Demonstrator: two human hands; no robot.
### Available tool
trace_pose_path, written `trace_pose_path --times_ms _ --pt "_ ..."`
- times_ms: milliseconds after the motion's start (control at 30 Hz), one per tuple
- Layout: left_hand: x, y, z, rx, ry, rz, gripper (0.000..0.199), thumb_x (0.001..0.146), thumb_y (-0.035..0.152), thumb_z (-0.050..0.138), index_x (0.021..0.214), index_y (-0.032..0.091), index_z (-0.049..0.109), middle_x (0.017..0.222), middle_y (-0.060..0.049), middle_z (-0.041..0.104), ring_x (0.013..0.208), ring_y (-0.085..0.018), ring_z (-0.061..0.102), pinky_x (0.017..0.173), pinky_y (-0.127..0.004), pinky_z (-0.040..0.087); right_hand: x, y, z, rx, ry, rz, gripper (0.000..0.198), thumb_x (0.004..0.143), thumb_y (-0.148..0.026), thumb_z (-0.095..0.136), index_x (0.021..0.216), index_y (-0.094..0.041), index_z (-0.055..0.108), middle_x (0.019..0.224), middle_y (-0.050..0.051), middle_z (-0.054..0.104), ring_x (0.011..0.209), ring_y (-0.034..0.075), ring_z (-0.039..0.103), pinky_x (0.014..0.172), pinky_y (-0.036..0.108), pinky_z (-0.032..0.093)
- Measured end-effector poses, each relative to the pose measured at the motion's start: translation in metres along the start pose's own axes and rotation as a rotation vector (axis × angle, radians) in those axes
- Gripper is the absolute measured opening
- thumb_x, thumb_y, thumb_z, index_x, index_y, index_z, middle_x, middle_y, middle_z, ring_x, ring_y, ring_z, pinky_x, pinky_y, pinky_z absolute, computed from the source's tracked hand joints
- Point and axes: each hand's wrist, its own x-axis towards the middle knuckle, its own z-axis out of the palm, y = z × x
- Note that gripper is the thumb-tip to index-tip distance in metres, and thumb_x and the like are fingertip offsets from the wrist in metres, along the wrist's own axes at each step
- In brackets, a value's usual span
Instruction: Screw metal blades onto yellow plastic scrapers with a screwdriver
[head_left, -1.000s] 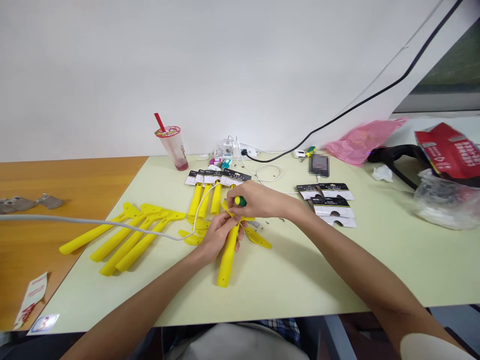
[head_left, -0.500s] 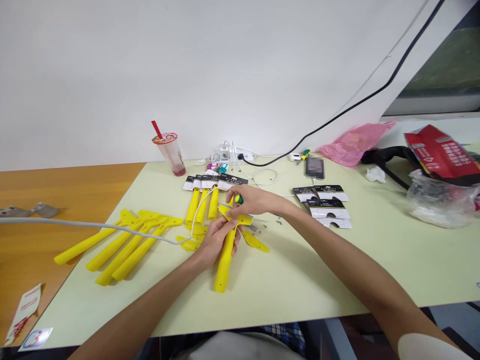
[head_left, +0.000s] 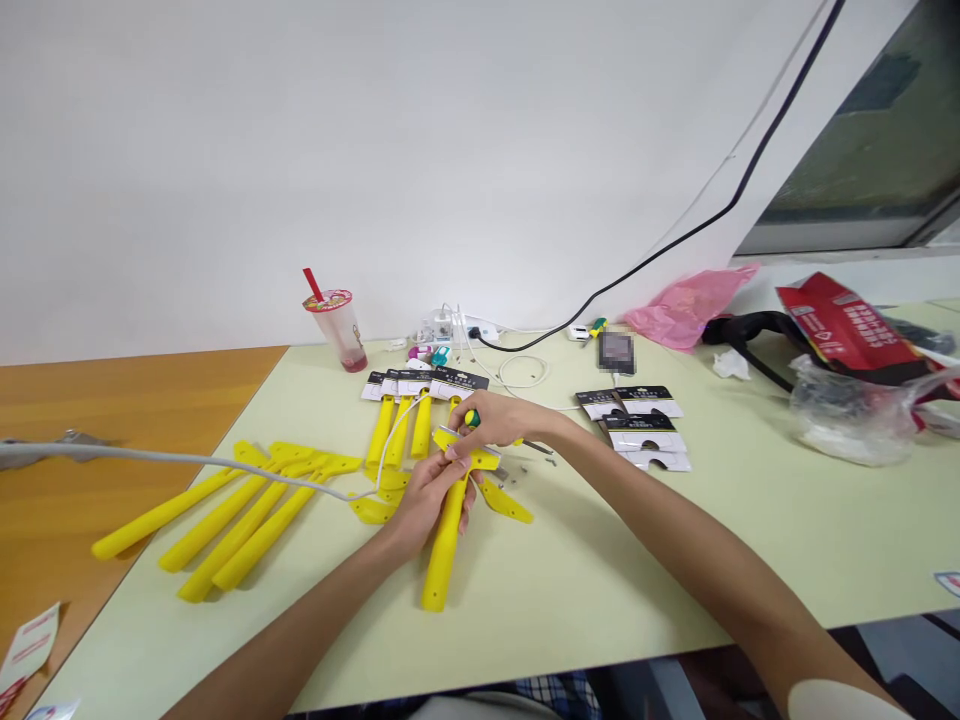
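Note:
My left hand (head_left: pixel 426 503) is closed around a yellow plastic scraper (head_left: pixel 444 555), its handle pointing down toward the table's front edge. A thin metal blade edge shows at the scraper's wide head. My right hand (head_left: pixel 491 420) is bent over that head, its fingertips at the top of it. Tucked in the right hand lies a green and yellow screwdriver (head_left: pixel 472 417), its thin shaft sticking out to the right. A loose yellow head plate (head_left: pixel 506 501) lies just right of the scraper. More yellow plates (head_left: pixel 373 510) lie left of my left hand. Small screws (head_left: pixel 551 462) are scattered nearby.
Several yellow scraper handles (head_left: pixel 259 535) lie at left. Carded scrapers (head_left: pixel 405 415) lie behind my hands, and black-and-white cards (head_left: pixel 646 435) at right. A drink cup (head_left: pixel 341 335) stands at the back. A white cable (head_left: pixel 225 462) crosses the left side.
The screwdriver has turned in my right hand; its shaft now shows to the right of the hand. The left hand keeps its hold on the scraper. The view has shifted slightly.

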Motion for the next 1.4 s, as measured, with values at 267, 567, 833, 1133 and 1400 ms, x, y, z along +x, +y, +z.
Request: trace_pose_path --times_ms 267,567,833,1133,1400 --pt "-0.0009 0.0007 0.0004 0.022 0.008 -0.01 0.049 0.085 0.059 0.089 0.091 0.016 0.067 0.088 -0.006 0.071 0.055 -0.011 0.058 0.041 -0.025 0.051 -0.0021 -0.0019 0.0026 -0.013 0.005 -0.069 0.04 0.079 -0.058 0.085 0.088 -0.022 0.069 0.072 -0.006 0.048 0.06 0.01 0.036 0.05 0.026 0.027" --pt "-0.0018 0.0038 0.0027 0.045 0.003 -0.008 0.052 0.085 0.063 0.089 0.089 0.015 0.068 0.077 -0.003 0.068 0.049 -0.01 0.055 0.041 -0.025 0.05 0.0049 0.0015 0.006 -0.089 0.052 -0.123 0.038 0.082 -0.055 0.081 0.087 -0.02 0.07 0.075 -0.005 0.055 0.068 0.012 0.041 0.06 0.029 0.032" --pt "-0.0011 -0.0005 -0.0012 0.052 -0.008 -0.004 0.05 0.087 0.062 0.087 0.091 0.016 0.067 0.081 -0.004 0.07 0.051 -0.011 0.057 0.042 -0.025 0.051 0.0025 0.0038 0.0007 -0.116 0.009 -0.23 0.031 0.09 -0.049 0.074 0.088 -0.019 0.072 0.082 -0.003 0.063 0.073 0.013 0.048 0.065 0.029 0.038" --pt "-0.0019 0.0001 -0.0003 0.032 -0.02 0.014 0.048 0.088 0.06 0.086 0.09 0.017 0.066 0.081 -0.003 0.07 0.049 -0.009 0.053 0.041 -0.024 0.05 -0.0003 0.0018 0.0012 -0.146 0.057 -0.245 0.028 0.091 -0.045 0.07 0.091 -0.018 0.074 0.083 -0.001 0.066 0.069 0.013 0.047 0.064 0.029 0.037" --pt "0.0004 -0.003 -0.0028 0.021 -0.009 0.015 0.046 0.089 0.059 0.086 0.09 0.018 0.065 0.081 -0.002 0.07 0.048 -0.009 0.053 0.041 -0.024 0.05 0.0012 0.001 0.0042 -0.165 0.066 -0.234 0.024 0.092 -0.041 0.069 0.091 -0.017 0.073 0.081 -0.002 0.062 0.07 0.013 0.047 0.063 0.029 0.036"
